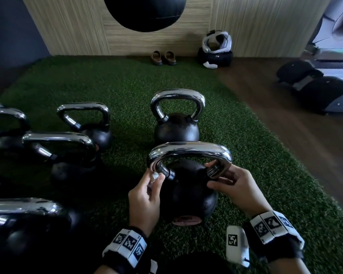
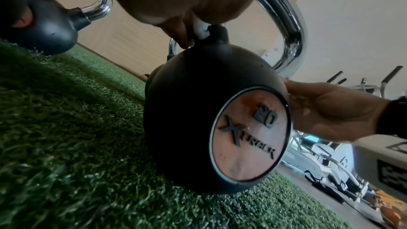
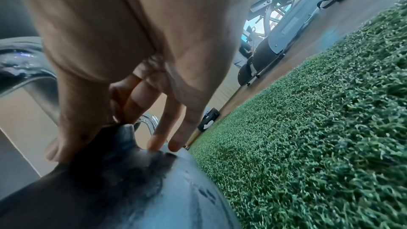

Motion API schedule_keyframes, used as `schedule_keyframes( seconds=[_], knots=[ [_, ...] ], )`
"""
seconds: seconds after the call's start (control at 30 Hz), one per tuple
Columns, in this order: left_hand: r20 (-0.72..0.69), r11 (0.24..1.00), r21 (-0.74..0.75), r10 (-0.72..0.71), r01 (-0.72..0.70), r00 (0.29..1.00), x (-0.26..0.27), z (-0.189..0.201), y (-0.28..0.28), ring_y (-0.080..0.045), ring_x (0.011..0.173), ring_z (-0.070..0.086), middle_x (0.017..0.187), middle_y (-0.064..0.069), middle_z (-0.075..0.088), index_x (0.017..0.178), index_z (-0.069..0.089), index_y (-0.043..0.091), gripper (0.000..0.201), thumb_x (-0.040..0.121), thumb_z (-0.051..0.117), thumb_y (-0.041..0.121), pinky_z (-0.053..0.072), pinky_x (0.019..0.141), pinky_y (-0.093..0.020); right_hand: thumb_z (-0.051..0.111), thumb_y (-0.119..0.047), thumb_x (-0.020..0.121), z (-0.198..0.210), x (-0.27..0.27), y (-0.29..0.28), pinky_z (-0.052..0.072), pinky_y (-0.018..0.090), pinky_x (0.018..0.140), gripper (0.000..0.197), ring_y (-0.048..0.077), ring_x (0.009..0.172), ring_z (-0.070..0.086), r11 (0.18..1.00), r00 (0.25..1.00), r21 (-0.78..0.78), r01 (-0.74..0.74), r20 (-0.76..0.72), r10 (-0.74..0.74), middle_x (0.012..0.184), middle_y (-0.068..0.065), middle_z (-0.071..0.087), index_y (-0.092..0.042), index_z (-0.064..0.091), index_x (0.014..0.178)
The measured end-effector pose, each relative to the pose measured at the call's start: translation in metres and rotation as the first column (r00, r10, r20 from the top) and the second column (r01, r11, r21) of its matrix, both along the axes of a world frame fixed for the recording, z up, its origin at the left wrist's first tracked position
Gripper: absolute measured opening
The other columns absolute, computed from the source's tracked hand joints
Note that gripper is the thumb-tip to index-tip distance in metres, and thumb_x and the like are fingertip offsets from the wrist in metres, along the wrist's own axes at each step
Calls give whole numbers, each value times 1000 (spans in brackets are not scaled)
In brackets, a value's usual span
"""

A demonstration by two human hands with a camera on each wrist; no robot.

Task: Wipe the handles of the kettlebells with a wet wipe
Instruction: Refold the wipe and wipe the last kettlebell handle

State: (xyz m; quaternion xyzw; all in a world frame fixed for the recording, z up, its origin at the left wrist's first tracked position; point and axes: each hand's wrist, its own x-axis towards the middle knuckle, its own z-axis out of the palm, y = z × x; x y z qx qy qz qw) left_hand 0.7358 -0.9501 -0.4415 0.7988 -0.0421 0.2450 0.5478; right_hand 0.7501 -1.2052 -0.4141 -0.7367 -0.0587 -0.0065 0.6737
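Nearest kettlebell (image 1: 186, 190) seen at 6 o'clock on turf (image 1: 255, 155), tilted toward person. Wet wipe (image 1: 154, 176) pinched in left hand (image 1: 145, 196), pressed at left foot of chrome handle (image 1: 190, 153). Right leg of handle gripped by right hand (image 1: 234, 186), bell steadied. Best done, by judgement: wipe wrapped round bar, dragged up over arch, bell kept braced. Count: six kettlebells seen, four at 9 o'clock, one at 12; one wipe visible.
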Motion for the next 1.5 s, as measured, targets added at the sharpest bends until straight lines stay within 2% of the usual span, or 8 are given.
schedule_keyframes(
  seconds=[0.3, 0.53, 0.7, 0.9, 1.1, 1.23, 1.37, 1.5],
  knots=[
    [-103, 995, 1, -99, 100, 990, 37, 14, 5, 5, 98, 71, 102, 20, 75, 118, 74, 21, 29, 98, 62, 38, 51, 86, -11, 85, -5, 77, 27, -18, -16, 58, 36, 92, 32, 13, 97, 76, 939, 991, -329, -103, 52, 127, 99, -7, 81, -31, 82, 96],
    [-109, 960, 108, -248, 259, 963, 92, 41, -22, 4, 78, 70, 87, 5, 76, 115, 74, 6, 31, 94, 64, 27, 45, 71, -7, 84, -17, 83, 45, -26, 3, 57, 18, 79, 59, -2, 88, 71, 759, 967, -624, -186, 19, 252, 97, -27, 75, -72, 67, 92],
    [-293, 912, 48, -376, 407, 879, 98, 48, -22, 4, 108, 65, 105, 3, 77, 122, 70, 9, 28, 103, 55, 24, 50, 80, -15, 81, -28, 86, 48, -12, 26, 57, 32, 93, 28, 2, 103, 70, 833, 981, -543, -107, 80, 179, 110, -25, 74, -50, 76, 103],
    [-239, 963, 6, -262, 271, 935, 89, 41, -22, -1, 98, 67, 115, -1, 68, 119, 74, -3, 23, 99, 62, 3, 43, 83, 0, 77, -77, 57, 17, 7, 19, 39, 30, 117, 78, -12, 132, 48, 872, 987, -461, -162, -58, 153, 150, -33, 45, -73, 46, 128],
    [-52, 986, 99, -133, 137, 990, 84, 67, -30, 7, 81, 68, 98, 3, 79, 108, 81, 14, 20, 99, 64, 21, 52, 75, -13, 82, -49, 79, -6, 13, 16, 29, 38, 125, 77, -7, 150, 25, 916, 971, -325, -235, -129, 203, 160, -29, 33, -47, 47, 147],
    [-123, 976, -106, -202, 189, 972, 88, 77, -29, 13, 93, 68, 102, 19, 75, 119, 77, 16, 24, 98, 67, 16, 53, 90, -14, 81, -39, 78, -9, 15, 14, 31, 29, 123, 79, -9, 148, 26, 929, 970, -285, -234, -139, 201, 159, -30, 33, -42, 47, 149],
    [-263, 938, -264, -296, 226, 918, 94, 79, -24, -14, 100, 75, 115, 0, 78, 125, 74, 12, 27, 98, 68, 16, 62, 89, -35, 82, -36, 79, -12, 15, 14, 31, 32, 123, 77, -10, 147, 27, 935, 971, -272, -228, -127, 200, 160, -28, 34, -43, 48, 148],
    [-237, 828, -514, -387, 222, 891, 84, 90, -24, -11, 108, 73, 115, 2, 78, 114, 77, 18, 20, 96, 71, 13, 59, 97, -38, 81, -42, 74, -12, 14, 14, 34, 25, 119, 69, -10, 146, 29, 939, 976, -272, -210, -115, 185, 155, -32, 36, -59, 50, 133]
  ],
)
